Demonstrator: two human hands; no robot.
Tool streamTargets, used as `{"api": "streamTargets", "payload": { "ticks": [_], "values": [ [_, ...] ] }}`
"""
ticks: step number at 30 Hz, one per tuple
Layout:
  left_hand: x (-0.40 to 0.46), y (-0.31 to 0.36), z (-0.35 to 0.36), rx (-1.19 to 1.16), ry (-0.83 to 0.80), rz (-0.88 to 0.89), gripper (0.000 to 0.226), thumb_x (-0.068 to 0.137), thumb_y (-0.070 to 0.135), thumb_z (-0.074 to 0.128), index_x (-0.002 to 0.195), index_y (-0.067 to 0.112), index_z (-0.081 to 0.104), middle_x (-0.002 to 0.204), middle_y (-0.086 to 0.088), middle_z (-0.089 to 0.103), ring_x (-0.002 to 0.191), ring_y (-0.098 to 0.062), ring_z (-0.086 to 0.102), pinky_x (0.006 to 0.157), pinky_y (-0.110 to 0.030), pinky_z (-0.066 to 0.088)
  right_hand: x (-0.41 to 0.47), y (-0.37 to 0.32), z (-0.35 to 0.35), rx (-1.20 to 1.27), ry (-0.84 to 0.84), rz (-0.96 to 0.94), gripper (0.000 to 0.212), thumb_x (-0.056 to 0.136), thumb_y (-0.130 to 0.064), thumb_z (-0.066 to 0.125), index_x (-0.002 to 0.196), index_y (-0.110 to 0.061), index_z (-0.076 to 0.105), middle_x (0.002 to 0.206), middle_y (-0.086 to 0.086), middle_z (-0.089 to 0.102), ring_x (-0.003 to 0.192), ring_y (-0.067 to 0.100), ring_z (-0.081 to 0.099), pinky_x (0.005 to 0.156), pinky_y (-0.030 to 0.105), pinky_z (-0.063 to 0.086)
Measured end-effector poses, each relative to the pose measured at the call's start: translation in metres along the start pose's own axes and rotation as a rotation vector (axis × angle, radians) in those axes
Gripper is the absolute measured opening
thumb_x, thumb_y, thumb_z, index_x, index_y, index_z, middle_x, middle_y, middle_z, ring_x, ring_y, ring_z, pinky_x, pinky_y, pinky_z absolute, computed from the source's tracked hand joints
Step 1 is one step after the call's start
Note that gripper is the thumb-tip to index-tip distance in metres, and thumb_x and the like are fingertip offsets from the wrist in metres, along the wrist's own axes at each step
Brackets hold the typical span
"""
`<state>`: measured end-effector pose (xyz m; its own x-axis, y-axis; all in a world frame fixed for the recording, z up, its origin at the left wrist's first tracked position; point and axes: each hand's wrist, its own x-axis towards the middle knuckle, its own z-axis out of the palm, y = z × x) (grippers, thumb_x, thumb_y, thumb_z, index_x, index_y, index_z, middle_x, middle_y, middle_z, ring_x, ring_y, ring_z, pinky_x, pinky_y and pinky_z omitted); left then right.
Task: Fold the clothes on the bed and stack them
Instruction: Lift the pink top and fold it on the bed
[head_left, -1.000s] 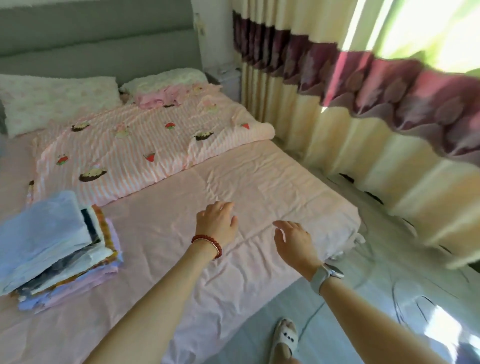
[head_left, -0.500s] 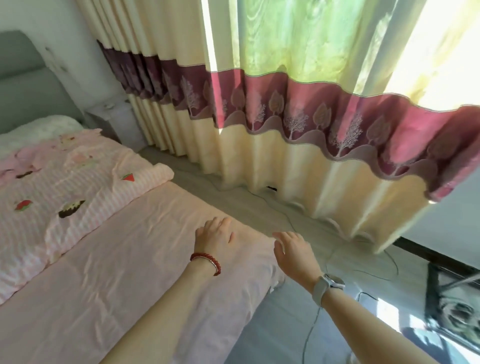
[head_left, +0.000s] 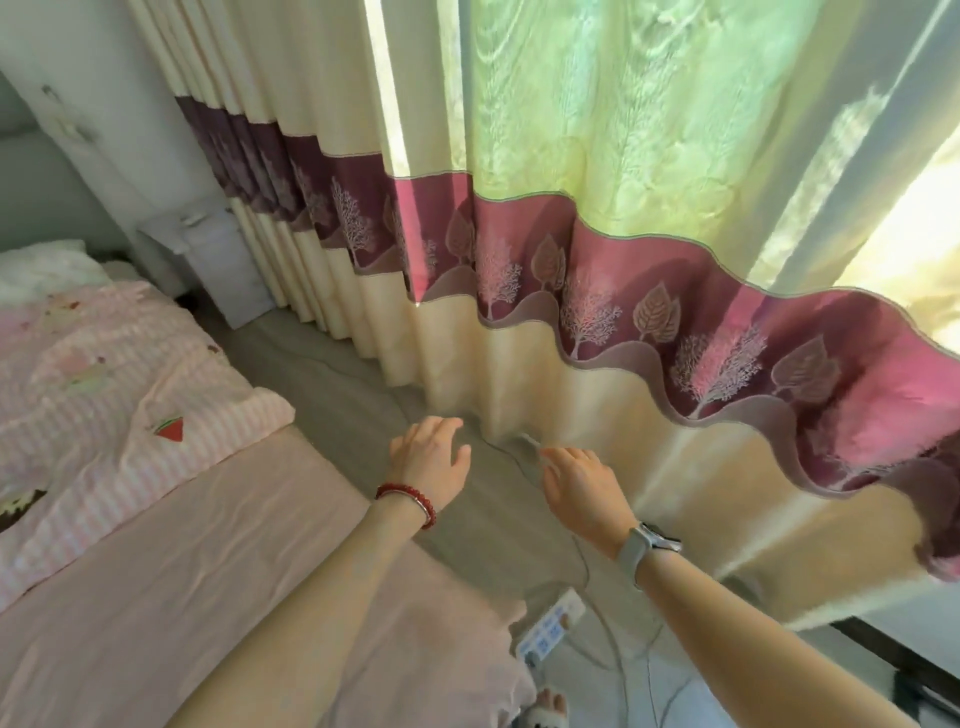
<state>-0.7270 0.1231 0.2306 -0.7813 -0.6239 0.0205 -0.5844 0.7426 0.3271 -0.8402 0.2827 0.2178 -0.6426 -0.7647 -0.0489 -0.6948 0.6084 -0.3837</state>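
Observation:
My left hand, with a red bead bracelet on its wrist, hangs in the air over the floor just past the bed's right edge, fingers relaxed and holding nothing. My right hand, with a watch on its wrist, is held out toward the curtain, fingers straight and empty. The bed with its pink sheet fills the lower left. No stack of folded clothes is in view.
A pink striped quilt lies folded at the head of the bed. A long cream, maroon and green curtain hangs close on the right. A power strip and cables lie on the grey floor. A small white nightstand stands by the wall.
The view has swung right, away from the bed; the stack of folded clothes has left the frame. Both hands now hang over the floor near the curtain, still empty.

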Motion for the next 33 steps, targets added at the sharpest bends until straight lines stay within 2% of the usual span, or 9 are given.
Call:
{"api": "streamTargets", "payload": {
  "ticks": [9, 18, 21, 25, 29, 33],
  "values": [
    [0.138, -0.012, -0.021, 0.003, 0.054, -0.141, 0.038, 0.093, 0.033, 0.045, 0.129, 0.021, 0.048, 0.129, -0.001, 0.051, 0.119, -0.021, 0.046, 0.095, -0.034, 0.034, 0.164, -0.011, -0.031, 0.024, -0.071, -0.203, 0.035, 0.095, -0.021, 0.037, 0.128, -0.019, 0.05, 0.123, 0.002, 0.055, 0.116, 0.024, 0.046, 0.092, 0.033, 0.034],
    [0.262, -0.066, -0.013, 0.023, 0.063, -0.358, 0.039, 0.093, 0.033, 0.043, 0.13, 0.021, 0.047, 0.133, -0.001, 0.049, 0.119, -0.022, 0.045, 0.094, -0.035, 0.034, 0.338, -0.039, -0.001, 0.05, -0.205, -0.452, 0.031, 0.094, -0.018, 0.037, 0.12, -0.013, 0.054, 0.117, 0.005, 0.057, 0.109, 0.027, 0.048, 0.089, 0.036, 0.039],
    [0.32, -0.091, -0.019, 0.022, 0.079, -0.465, 0.039, 0.093, 0.034, 0.044, 0.13, 0.021, 0.046, 0.132, -0.002, 0.049, 0.118, -0.023, 0.046, 0.094, -0.037, 0.036, 0.41, -0.052, 0.006, 0.046, -0.276, -0.53, 0.035, 0.094, -0.019, 0.035, 0.125, -0.017, 0.051, 0.122, 0.003, 0.055, 0.113, 0.025, 0.046, 0.089, 0.035, 0.038],
    [0.389, -0.114, -0.033, 0.023, 0.079, -0.571, 0.04, 0.093, 0.034, 0.045, 0.13, 0.02, 0.047, 0.13, -0.004, 0.051, 0.118, -0.024, 0.047, 0.097, -0.04, 0.039, 0.495, -0.065, 0.004, 0.061, -0.284, -0.578, 0.038, 0.094, -0.019, 0.036, 0.131, -0.017, 0.047, 0.126, 0.004, 0.053, 0.118, 0.025, 0.044, 0.095, 0.035, 0.037],
    [0.418, -0.134, -0.05, -0.008, 0.085, -0.658, 0.04, 0.093, 0.033, 0.045, 0.131, 0.019, 0.046, 0.132, -0.005, 0.049, 0.119, -0.025, 0.047, 0.098, -0.044, 0.04, 0.547, -0.095, 0.001, 0.089, -0.315, -0.699, 0.037, 0.095, -0.017, 0.036, 0.131, -0.015, 0.046, 0.13, 0.004, 0.052, 0.12, 0.026, 0.043, 0.099, 0.035, 0.035],
    [0.424, -0.165, -0.078, -0.006, 0.114, -0.772, 0.041, 0.095, 0.032, 0.042, 0.132, 0.016, 0.044, 0.135, -0.005, 0.046, 0.12, -0.024, 0.046, 0.099, -0.04, 0.04, 0.581, -0.142, 0.001, 0.138, -0.363, -0.783, 0.04, 0.096, -0.019, 0.036, 0.135, -0.017, 0.042, 0.133, 0.003, 0.049, 0.124, 0.025, 0.04, 0.099, 0.036, 0.036]
  ]
}}
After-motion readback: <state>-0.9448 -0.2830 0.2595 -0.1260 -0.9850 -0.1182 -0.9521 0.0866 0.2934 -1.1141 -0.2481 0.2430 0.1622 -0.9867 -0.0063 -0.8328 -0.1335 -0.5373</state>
